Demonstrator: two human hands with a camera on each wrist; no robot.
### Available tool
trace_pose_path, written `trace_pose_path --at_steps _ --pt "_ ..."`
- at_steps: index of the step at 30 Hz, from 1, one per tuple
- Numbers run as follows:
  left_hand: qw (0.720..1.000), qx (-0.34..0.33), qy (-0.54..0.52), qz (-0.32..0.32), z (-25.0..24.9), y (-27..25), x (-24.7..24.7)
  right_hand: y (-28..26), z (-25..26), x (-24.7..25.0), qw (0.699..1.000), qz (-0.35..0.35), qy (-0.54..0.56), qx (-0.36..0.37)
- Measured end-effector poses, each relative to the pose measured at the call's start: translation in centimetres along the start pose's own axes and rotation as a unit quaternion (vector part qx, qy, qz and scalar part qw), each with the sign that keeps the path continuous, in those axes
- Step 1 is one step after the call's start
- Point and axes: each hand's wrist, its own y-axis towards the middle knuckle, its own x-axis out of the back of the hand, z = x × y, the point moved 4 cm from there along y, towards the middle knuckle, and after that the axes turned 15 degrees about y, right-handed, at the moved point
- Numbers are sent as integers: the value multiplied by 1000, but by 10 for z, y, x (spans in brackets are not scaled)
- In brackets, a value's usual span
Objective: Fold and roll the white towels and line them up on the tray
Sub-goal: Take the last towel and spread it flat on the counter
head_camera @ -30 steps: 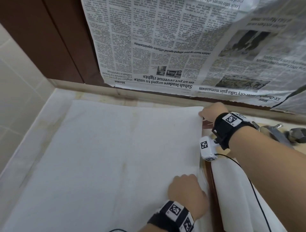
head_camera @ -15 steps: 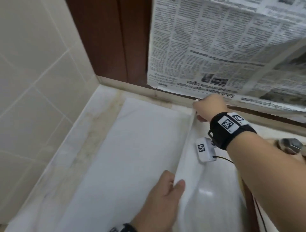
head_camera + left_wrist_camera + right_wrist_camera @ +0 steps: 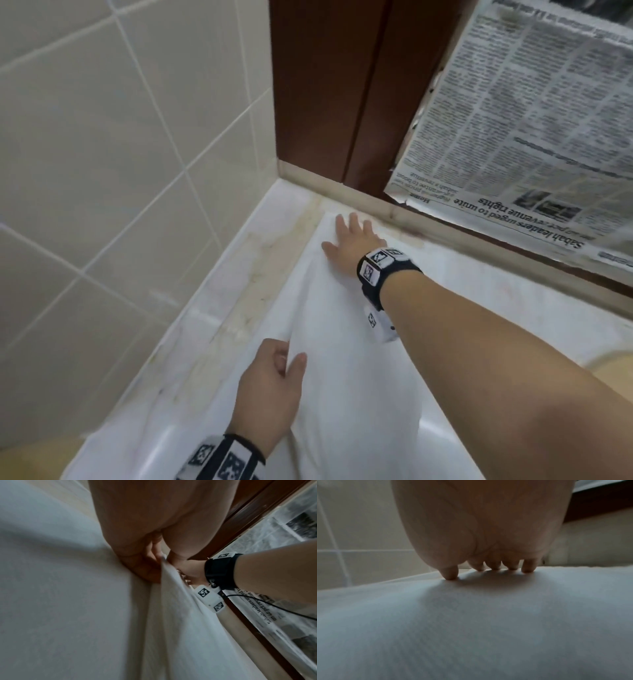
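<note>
The white towel (image 3: 342, 359) lies spread along the pale bench (image 3: 219, 308), folded over on itself lengthwise so that its loose long edge comes in toward the tiled wall (image 3: 102, 137) on the left. The right hand (image 3: 349, 243) is laid flat near the far corner, fingers (image 3: 494, 566) straight and spread, tips pressing into the cloth — I take it to pin that end so the layers cannot slide. The left hand (image 3: 270, 387) is at the near part of the folded edge, thumb over the cloth and fingers tucked under it, pinching the hem (image 3: 163, 566), likely to draw the fold straight and line it up with the layer beneath. There is only a narrow strip of bare bench between the towel's edge and the wall, and at the far end the towel stops just short of the low ledge under the brown wood panel (image 3: 329, 85) and the newspaper (image 3: 531, 120) hanging there. Open room lies to the right. No tray is in view, and no roll has been started.
</note>
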Motion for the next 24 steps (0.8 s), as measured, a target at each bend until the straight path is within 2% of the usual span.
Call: trace_pose_path --at_steps 3,8,13,16,19,24 --pt "1000 -18 17 3 6 -11 0 0 -9 -7 1000 4 -5 -2" --pt "995 -22 73 64 15 -45 -13 -11 -31 -4 1000 5 8 -26" --pt "991 -8 40 124 25 -83 -19 -27 -58 -1 999 -15 -7 -45" --pt "987 12 -21 159 31 -103 -5 -31 -64 -1 999 -17 -4 -44" --pt "985 40 -27 167 43 -122 20 -38 -72 -3 999 -20 1 -41" --pt "979 -8 29 199 53 -163 58 -50 -88 -3 999 -27 0 -43"
